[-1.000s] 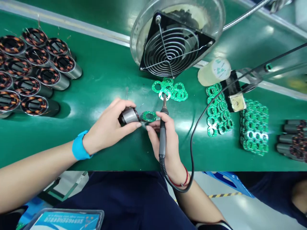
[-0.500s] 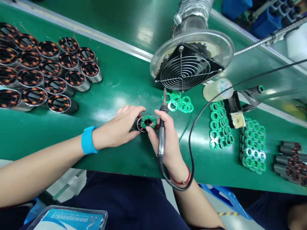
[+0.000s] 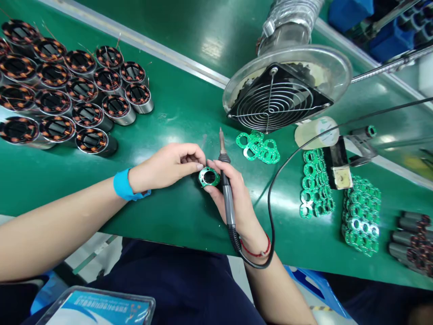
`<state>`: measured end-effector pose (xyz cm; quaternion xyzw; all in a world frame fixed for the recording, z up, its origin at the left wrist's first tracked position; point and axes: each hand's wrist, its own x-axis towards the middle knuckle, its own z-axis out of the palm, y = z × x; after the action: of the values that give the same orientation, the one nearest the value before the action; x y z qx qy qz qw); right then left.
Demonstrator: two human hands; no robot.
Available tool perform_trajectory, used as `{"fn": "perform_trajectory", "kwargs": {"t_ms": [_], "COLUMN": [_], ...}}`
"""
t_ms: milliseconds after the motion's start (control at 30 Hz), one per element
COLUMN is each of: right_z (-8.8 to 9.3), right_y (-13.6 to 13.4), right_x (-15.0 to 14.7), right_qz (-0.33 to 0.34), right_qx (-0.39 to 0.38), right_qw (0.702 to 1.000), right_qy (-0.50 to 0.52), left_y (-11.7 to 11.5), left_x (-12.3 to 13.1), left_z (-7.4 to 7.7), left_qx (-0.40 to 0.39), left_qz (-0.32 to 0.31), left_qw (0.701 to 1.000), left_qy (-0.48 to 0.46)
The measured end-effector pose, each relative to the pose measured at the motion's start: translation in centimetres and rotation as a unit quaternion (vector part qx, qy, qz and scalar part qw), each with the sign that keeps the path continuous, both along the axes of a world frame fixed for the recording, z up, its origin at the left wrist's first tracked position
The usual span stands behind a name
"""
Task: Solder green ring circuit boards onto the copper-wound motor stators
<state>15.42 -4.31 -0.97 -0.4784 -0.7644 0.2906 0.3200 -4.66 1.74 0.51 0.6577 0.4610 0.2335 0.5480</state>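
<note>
My left hand (image 3: 169,168), with a blue wristband, is closed around a small motor stator that its fingers mostly hide. A green ring-shaped circuit board (image 3: 209,176) sits on the stator's end, facing me. My right hand (image 3: 233,194) grips a soldering iron (image 3: 226,180) like a pen, its tip pointing away from me, while its fingers also touch the green ring. Both hands rest over the green mat (image 3: 176,113) near the table's front edge.
Several copper-wound stators (image 3: 67,90) stand at the far left. A fume-extraction fan (image 3: 280,97) sits behind the hands. Loose green rings (image 3: 259,146) and rows of them (image 3: 316,185) lie to the right, with a solder roll (image 3: 316,131), an iron stand (image 3: 340,167) and more stators (image 3: 411,239).
The stator has been turned so the green ring faces me, and my left fingers have closed over its body. The view has shifted up and to the right.
</note>
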Motion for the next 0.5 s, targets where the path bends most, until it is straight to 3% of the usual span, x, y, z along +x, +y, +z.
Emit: {"fn": "perform_trajectory", "kwargs": {"t_ms": [100,333,500], "right_z": [-0.05,-0.28,0.32], "right_y": [0.02,-0.31,-0.51], "right_x": [0.19,-0.23,-0.36], "right_qz": [0.001,-0.028,-0.047], "right_qx": [0.009,0.178,0.15], "right_qw": [1.0,0.983,0.987], "right_qy": [-0.026,-0.045,-0.03], "left_y": [0.12,0.09,-0.01], "left_x": [0.39,1.03,1.07], "left_z": [0.2,0.49,0.69], "left_qx": [-0.029,-0.052,-0.091], "left_qz": [-0.001,-0.001,0.022], "left_qw": [0.999,0.999,0.995], "left_qy": [-0.018,-0.016,-0.021]}}
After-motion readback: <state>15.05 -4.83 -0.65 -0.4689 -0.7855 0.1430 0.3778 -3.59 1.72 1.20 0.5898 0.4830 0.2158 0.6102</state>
